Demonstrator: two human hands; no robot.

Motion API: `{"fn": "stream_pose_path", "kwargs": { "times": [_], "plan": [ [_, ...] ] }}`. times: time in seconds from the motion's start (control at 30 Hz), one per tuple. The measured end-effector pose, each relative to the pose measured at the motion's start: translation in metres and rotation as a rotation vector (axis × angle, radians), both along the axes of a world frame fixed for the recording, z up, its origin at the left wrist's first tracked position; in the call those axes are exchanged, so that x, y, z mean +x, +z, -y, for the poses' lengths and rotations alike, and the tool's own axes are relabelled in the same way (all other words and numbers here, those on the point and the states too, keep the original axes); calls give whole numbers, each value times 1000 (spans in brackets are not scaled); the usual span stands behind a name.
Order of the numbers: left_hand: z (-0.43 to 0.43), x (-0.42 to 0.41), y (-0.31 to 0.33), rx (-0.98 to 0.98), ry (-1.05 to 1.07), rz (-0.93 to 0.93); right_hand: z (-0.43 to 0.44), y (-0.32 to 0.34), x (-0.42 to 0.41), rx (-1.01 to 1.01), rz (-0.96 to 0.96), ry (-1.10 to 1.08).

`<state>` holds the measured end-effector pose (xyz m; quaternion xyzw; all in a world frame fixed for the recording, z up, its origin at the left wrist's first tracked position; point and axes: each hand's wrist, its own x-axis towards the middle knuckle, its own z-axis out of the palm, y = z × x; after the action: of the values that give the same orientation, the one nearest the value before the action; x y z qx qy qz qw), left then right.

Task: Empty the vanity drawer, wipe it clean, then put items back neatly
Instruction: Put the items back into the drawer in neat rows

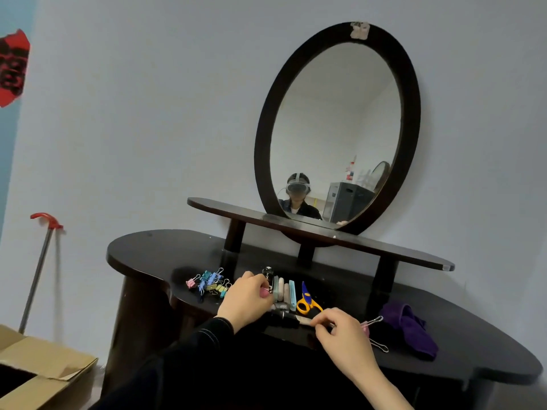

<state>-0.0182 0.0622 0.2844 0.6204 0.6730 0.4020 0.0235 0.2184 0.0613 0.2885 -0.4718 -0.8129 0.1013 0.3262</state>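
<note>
Left hand (pixel 245 297) pinches a small clip (pixel 270 289) beside the hair clips (pixel 283 291) on the desk (pixel 473 350). Right hand (pixel 343 335) curls between the scissors (pixel 307 303) and a pink binder clip (pixel 366 330); whether it grips anything, can't tell.

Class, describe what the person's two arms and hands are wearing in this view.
The left hand comes out of a long black sleeve with pale stitching along its seams near the cuff. The right hand and forearm show no sleeve. No ring, watch or glove is visible on either.
</note>
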Motion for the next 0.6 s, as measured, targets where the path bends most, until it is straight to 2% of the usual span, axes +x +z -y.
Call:
{"fn": "stream_pose_path", "kwargs": {
  "times": [0.17,0.37,0.6],
  "plan": [
    [-14,-4,13,-120,6,-31,2,-1,-5,11,-67,-55],
    [-49,1,36,-368,136,16,1,-3,-4,-47,-218,-51],
    [-73,4,36,-414,253,-61,2,-5,-4,-75,-342,-56]
  ]
}}
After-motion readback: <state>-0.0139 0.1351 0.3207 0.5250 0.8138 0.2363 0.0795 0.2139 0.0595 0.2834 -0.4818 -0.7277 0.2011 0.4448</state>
